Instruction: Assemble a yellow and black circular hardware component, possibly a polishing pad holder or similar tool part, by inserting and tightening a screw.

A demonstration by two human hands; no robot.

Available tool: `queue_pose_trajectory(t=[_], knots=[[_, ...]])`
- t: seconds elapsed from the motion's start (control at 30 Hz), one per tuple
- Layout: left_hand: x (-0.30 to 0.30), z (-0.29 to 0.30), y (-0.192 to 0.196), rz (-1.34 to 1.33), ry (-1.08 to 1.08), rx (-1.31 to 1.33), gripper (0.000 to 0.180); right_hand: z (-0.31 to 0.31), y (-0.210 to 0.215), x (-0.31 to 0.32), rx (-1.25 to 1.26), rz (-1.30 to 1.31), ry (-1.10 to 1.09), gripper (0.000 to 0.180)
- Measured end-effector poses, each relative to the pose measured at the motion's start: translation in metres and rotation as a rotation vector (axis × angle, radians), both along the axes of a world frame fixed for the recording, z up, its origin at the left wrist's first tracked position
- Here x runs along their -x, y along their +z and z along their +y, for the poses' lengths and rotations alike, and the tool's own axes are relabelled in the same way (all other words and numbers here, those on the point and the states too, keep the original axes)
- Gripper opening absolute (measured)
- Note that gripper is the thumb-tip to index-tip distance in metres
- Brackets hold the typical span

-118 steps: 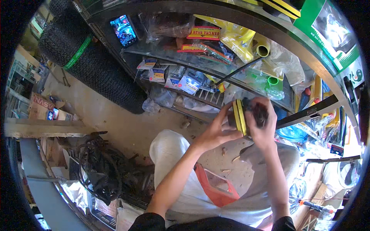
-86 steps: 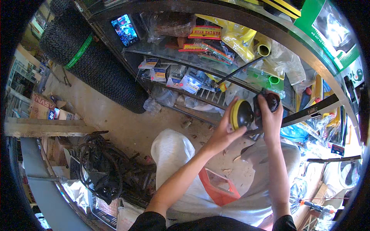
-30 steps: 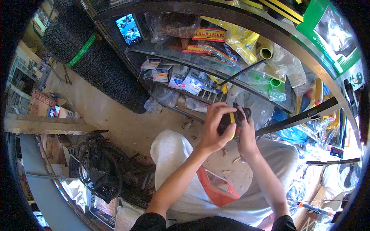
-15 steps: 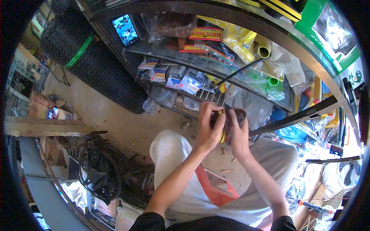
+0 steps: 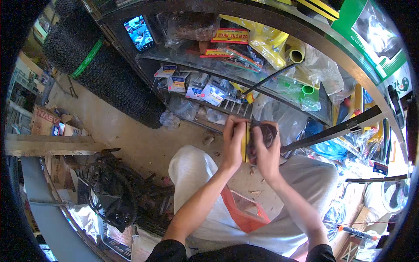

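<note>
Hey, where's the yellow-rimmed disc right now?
In the head view, the yellow-rimmed disc is just right of centre, in the left hand, beside the dark object in the right hand.

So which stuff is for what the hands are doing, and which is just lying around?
In use:
- yellow-edged thing, in the left hand
- dark bundle, in the right hand

Just around:
- phone, on the shelf
- mesh roll, with a green band
- box, far left
</note>
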State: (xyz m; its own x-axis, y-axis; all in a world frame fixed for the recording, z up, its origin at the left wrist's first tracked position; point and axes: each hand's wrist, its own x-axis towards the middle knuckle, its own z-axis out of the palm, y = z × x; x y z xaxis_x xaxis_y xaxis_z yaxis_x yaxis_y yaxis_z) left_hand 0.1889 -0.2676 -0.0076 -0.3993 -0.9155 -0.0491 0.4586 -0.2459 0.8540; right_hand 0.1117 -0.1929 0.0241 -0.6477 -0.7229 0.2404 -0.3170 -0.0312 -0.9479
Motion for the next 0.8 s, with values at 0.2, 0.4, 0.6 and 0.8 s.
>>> queue_pose_trajectory(t=[0.2, 0.4, 0.6, 0.8], knots=[[0.003, 0.005, 0.012, -0.181, 0.018, 0.378, 0.023, 0.003, 0.0, 0.009, -0.038, -0.734, -0.053, 0.029], [-0.01, -0.008, 0.011, 0.375, -0.439, -0.778, 0.04, 0.008, 0.026, 0.019, 0.181, 0.782, 0.286, 0.038], [-0.006, -0.002, 0.004, -0.031, -0.005, 0.141, 0.014, 0.005, 0.001, -0.011, -0.038, -0.16, -0.104, 0.026], [0.003, 0.002, 0.006, -0.233, 0.01, 0.625, 0.01, 0.01, -0.022, 0.004, 0.053, -1.03, -0.056, 0.024]])
